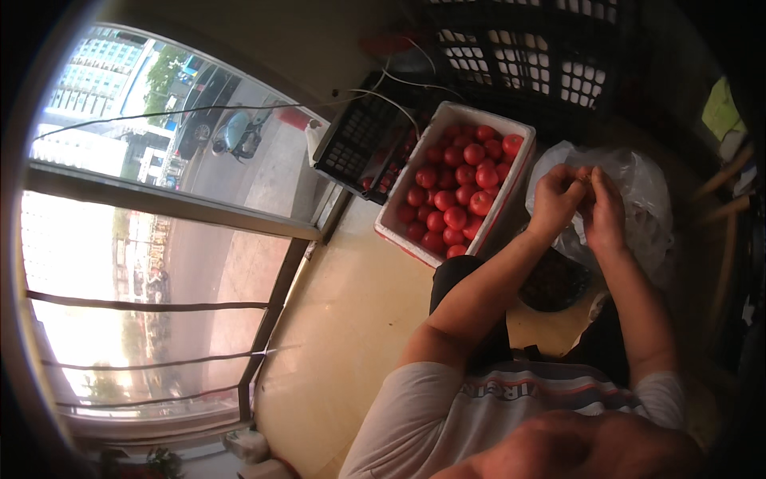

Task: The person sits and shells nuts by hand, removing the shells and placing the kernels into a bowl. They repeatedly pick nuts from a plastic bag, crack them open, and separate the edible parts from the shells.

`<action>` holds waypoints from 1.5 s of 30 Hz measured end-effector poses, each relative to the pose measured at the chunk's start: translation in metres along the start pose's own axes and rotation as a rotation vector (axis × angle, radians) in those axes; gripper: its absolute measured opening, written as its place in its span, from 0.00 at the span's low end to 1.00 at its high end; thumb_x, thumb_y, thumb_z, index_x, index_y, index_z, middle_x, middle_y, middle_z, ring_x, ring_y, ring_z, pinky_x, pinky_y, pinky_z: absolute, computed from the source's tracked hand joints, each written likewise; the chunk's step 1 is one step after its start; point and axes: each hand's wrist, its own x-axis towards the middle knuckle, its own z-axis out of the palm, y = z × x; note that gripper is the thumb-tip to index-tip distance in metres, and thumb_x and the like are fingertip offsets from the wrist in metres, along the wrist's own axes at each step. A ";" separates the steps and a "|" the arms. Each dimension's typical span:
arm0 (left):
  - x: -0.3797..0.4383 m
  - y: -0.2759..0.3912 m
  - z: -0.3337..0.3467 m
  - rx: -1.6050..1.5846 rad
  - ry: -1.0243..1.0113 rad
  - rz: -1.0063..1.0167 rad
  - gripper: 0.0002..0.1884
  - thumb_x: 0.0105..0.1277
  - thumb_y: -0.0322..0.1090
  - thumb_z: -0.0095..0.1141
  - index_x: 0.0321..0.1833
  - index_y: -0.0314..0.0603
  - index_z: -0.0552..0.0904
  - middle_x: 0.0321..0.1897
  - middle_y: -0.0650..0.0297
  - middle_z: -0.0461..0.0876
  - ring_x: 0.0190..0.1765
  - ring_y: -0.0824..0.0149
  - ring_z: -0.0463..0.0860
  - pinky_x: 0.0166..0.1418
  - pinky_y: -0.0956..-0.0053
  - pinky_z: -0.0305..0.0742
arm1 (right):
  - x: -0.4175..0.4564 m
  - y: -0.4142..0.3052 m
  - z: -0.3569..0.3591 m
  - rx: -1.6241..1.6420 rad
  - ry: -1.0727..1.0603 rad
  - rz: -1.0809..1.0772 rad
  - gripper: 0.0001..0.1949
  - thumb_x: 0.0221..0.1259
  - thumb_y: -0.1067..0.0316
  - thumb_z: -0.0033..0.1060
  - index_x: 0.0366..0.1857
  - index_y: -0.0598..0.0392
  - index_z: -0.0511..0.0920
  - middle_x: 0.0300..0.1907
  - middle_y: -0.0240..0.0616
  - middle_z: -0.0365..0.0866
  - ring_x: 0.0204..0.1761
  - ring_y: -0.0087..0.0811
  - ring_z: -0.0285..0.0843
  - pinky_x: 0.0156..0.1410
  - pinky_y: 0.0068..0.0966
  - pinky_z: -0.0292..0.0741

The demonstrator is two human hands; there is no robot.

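Note:
My left hand [553, 200] and my right hand [604, 209] meet at their fingertips, above a white translucent plastic bag [646, 191]. Pinched between them is a small brownish thing [586, 178], mostly hidden by the fingers and too small to name. Below my wrists, between my legs, sits a dark round container [553, 281] with dark contents that I cannot make out. The bag bulges open beside and beyond it; pale contents show faintly through the plastic.
Left of my hands stands a white foam box [389, 221] of tomatoes [455, 217]. A black plastic crate [350, 138] adjoins it. Larger black crates [520, 54] stand behind. Wooden legs [727, 209] rise at the right. Windows [179, 239] onto a street line the left side.

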 end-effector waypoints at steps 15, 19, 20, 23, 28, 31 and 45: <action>-0.004 0.004 -0.002 -0.006 -0.077 -0.025 0.12 0.65 0.27 0.50 0.50 0.32 0.77 0.24 0.73 0.75 0.20 0.85 0.65 0.21 0.90 0.58 | 0.004 -0.005 -0.010 0.138 -0.163 0.104 0.11 0.68 0.56 0.42 0.35 0.50 0.73 0.19 0.22 0.62 0.18 0.15 0.53 0.21 0.14 0.51; -0.006 0.005 -0.007 -0.003 -0.120 -0.040 0.12 0.65 0.27 0.51 0.50 0.33 0.78 0.30 0.72 0.77 0.25 0.85 0.67 0.27 0.91 0.61 | 0.005 -0.003 -0.010 0.113 -0.162 0.066 0.11 0.67 0.55 0.44 0.35 0.50 0.73 0.19 0.22 0.63 0.18 0.14 0.54 0.21 0.13 0.52; -0.006 0.005 -0.008 -0.003 -0.125 -0.041 0.12 0.65 0.28 0.51 0.49 0.33 0.78 0.29 0.72 0.77 0.24 0.85 0.66 0.26 0.91 0.61 | 0.006 -0.003 -0.010 0.098 -0.151 0.059 0.11 0.67 0.55 0.45 0.35 0.50 0.73 0.20 0.22 0.64 0.18 0.14 0.55 0.21 0.13 0.52; -0.006 0.009 -0.006 0.002 -0.110 -0.053 0.10 0.65 0.29 0.52 0.47 0.33 0.79 0.26 0.74 0.75 0.23 0.85 0.65 0.25 0.91 0.58 | 0.004 -0.004 -0.006 0.019 -0.120 0.029 0.11 0.67 0.56 0.45 0.37 0.52 0.73 0.20 0.22 0.64 0.18 0.13 0.55 0.21 0.13 0.53; -0.006 0.013 -0.004 -0.012 -0.029 -0.041 0.08 0.65 0.29 0.53 0.43 0.33 0.80 0.23 0.73 0.75 0.21 0.85 0.63 0.22 0.90 0.56 | 0.002 -0.006 -0.006 -0.176 -0.192 -0.063 0.12 0.67 0.57 0.45 0.40 0.54 0.73 0.21 0.22 0.65 0.18 0.13 0.55 0.21 0.12 0.54; -0.004 0.011 -0.006 -0.070 -0.025 -0.077 0.07 0.64 0.28 0.53 0.41 0.33 0.81 0.23 0.72 0.76 0.20 0.85 0.63 0.20 0.90 0.56 | 0.001 -0.010 -0.004 -0.279 -0.208 -0.110 0.11 0.68 0.59 0.44 0.42 0.55 0.72 0.21 0.23 0.64 0.18 0.12 0.55 0.21 0.12 0.56; -0.005 0.008 -0.004 0.084 -0.081 0.023 0.08 0.62 0.25 0.54 0.44 0.32 0.80 0.28 0.70 0.78 0.24 0.85 0.68 0.26 0.91 0.62 | -0.001 -0.015 -0.007 -0.296 -0.175 -0.080 0.14 0.70 0.58 0.39 0.42 0.55 0.76 0.20 0.22 0.67 0.16 0.12 0.56 0.20 0.11 0.57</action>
